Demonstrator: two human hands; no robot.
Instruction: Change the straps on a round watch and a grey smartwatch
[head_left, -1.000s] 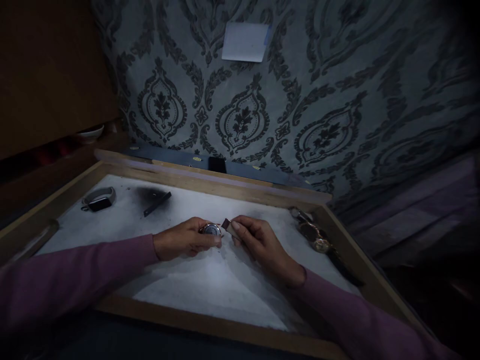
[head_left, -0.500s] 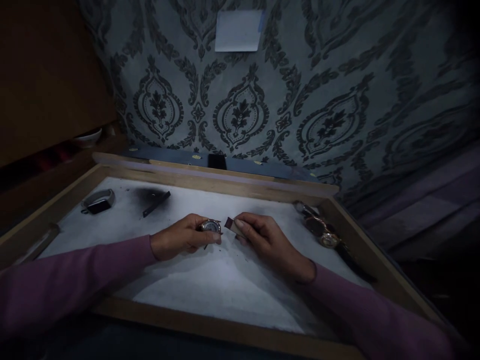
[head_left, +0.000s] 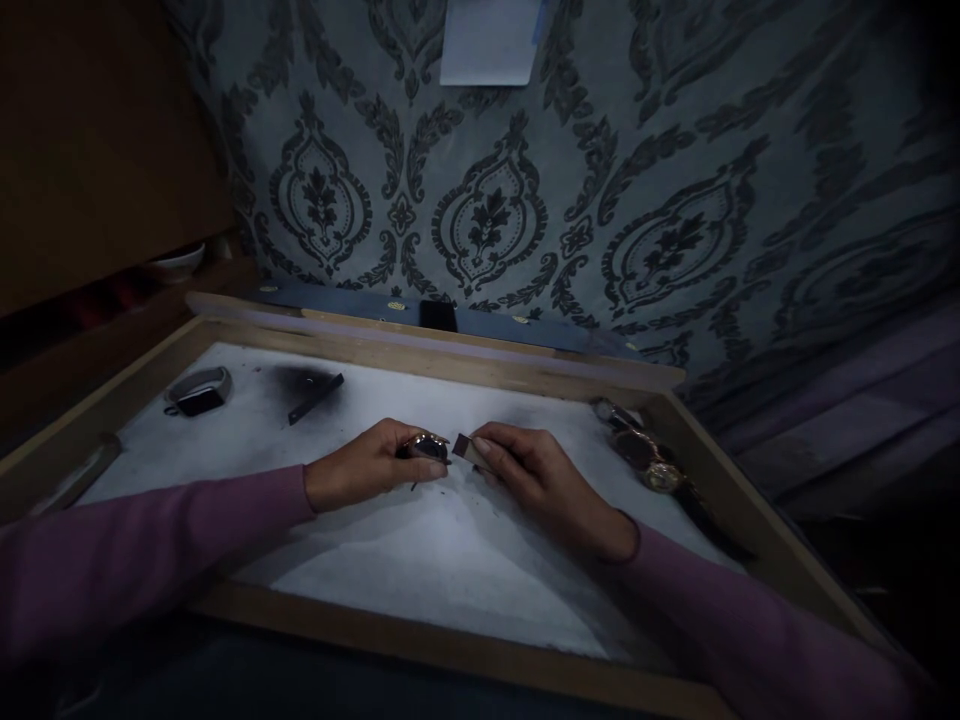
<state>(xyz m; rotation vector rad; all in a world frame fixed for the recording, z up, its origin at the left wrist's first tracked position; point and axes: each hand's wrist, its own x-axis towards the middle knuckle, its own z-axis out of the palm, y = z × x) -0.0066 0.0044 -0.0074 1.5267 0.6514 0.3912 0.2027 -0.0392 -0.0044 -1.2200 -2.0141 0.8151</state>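
Note:
In the head view, my left hand (head_left: 367, 467) is closed on a round watch case (head_left: 428, 447), gripped by its edge between thumb and fingers; no strap shows on it. Just to the right, my right hand (head_left: 529, 477) pinches a small flat strip (head_left: 469, 452) with a dark end, its kind not clear. The strip's dark end points at the watch case, with a small gap between them. Both hands are over the white floor of a shallow wooden tray (head_left: 405, 630).
A smartwatch (head_left: 204, 398) and a dark narrow bar (head_left: 316, 399) lie at the tray's left. Several wristwatches (head_left: 661, 476) lie along its right side. Raised wooden walls edge the tray. A patterned wall (head_left: 491, 215) with a white sheet (head_left: 491, 45) stands behind it.
My left hand has tilted the watch case, so its face shows darker and at a steeper angle. The strip has turned slightly in my right hand. The whole view has shifted a little.

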